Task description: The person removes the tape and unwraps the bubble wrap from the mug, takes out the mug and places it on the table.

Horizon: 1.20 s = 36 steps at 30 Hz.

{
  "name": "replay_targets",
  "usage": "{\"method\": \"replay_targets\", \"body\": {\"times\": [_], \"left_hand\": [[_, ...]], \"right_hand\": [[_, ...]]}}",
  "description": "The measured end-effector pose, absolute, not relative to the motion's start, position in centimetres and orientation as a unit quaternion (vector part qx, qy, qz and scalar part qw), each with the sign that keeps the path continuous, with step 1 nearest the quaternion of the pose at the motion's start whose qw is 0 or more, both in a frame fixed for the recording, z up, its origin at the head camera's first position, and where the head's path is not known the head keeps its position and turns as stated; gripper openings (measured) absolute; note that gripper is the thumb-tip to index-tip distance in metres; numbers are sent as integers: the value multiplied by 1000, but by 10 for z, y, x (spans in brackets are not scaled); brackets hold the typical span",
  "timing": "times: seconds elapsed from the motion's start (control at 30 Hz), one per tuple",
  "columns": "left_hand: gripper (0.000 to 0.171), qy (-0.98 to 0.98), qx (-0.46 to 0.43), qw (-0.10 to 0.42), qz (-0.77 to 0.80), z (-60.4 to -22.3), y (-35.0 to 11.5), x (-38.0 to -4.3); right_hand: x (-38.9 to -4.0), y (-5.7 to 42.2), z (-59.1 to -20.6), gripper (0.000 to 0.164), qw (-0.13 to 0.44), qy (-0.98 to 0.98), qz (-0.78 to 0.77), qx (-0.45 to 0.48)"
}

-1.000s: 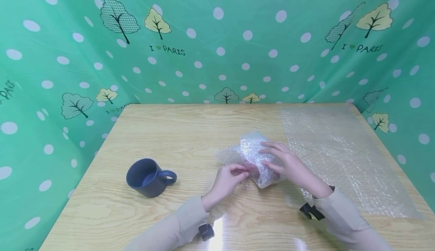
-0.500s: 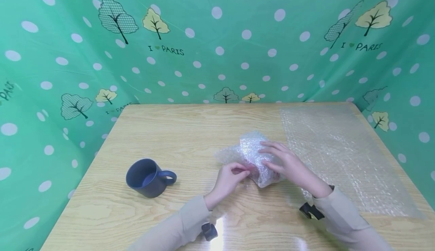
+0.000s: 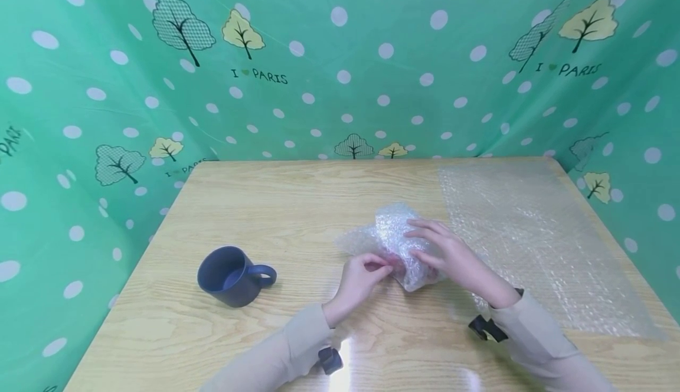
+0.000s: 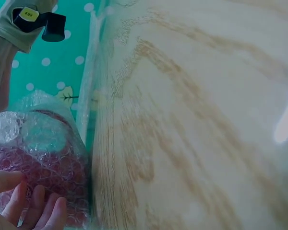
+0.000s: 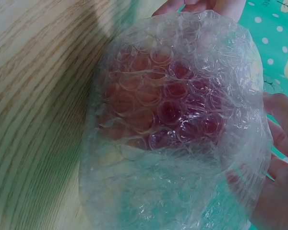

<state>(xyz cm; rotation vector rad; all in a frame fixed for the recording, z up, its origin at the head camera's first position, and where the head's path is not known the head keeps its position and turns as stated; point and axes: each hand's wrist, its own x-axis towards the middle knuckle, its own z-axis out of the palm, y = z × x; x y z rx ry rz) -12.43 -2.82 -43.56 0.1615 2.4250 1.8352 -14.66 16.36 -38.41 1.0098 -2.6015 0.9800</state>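
Observation:
A crumpled bundle of clear bubble wrap [image 3: 394, 232] sits right of the table's middle in the head view. Through the wrap shows a reddish thing [image 5: 173, 105], and the left wrist view reveals its curved upper edge. My left hand [image 3: 353, 283] pinches the wrap low on the bundle's near left side, thumb and forefinger meeting there. Over the right side curve the spread fingers of my right hand [image 3: 446, 250], gripping the bundle and keeping it in place. The far side of the bundle is hidden in the head view.
A dark blue mug [image 3: 228, 280] stands at the left, its handle toward the right. Flat on the right part of the wooden table [image 3: 297, 197] lies a large bubble wrap sheet [image 3: 531, 232]. A green patterned cloth [image 3: 340, 49] hangs behind and around.
My left hand has shifted very slightly right along the bundle, still pinching. The right hand and the bundle hold their place, and the head view has tilted a touch.

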Motion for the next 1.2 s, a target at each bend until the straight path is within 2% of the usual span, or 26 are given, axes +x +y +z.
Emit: {"method": "replay_targets", "body": {"times": [0.53, 1.2], "left_hand": [[13, 793, 43, 62, 605, -438, -29, -124], [7, 816, 66, 23, 575, -440, -28, -127]], "right_hand": [[-146, 164, -385, 32, 100, -873, 331, 345], [-147, 163, -386, 32, 117, -869, 328, 352]]}}
